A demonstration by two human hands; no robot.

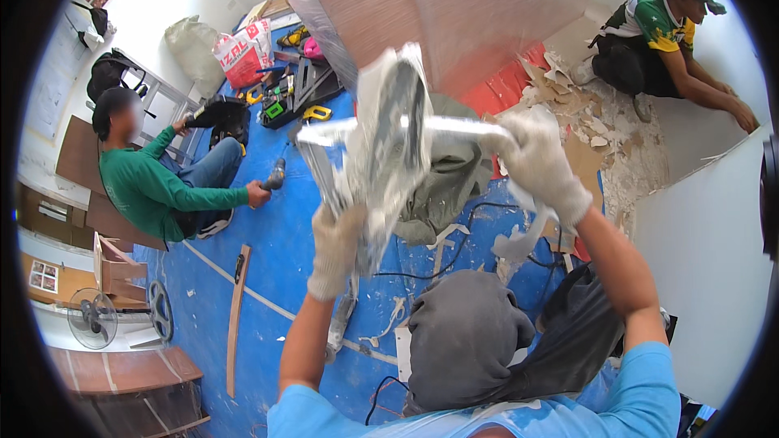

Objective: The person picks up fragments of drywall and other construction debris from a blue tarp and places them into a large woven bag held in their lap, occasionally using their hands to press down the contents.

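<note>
Both my hands wear whitish work gloves and hold up a silvery-white piece (389, 146) in front of me. It has a pale crossbar and a long dark slot or strip, smeared by motion, so its kind is unclear. My left hand (337, 247) is closed round its lower left part. My right hand (544, 162) is closed at the right end of the crossbar (466, 128). Below my right hand hangs a torn whitish strip (515, 242). Behind the piece lies a crumpled olive-grey cloth (446, 195) on the blue floor covering (276, 276).
A seated person in green (154, 186) holds a power drill (277, 175) at the left. Another person (657, 40) crouches by the right wall. Torn scraps (600, 130) litter the floor. A film-wrapped cabinet (487, 8) stands ahead; a black cable (422, 276) and wooden strip (238, 316) lie nearby.
</note>
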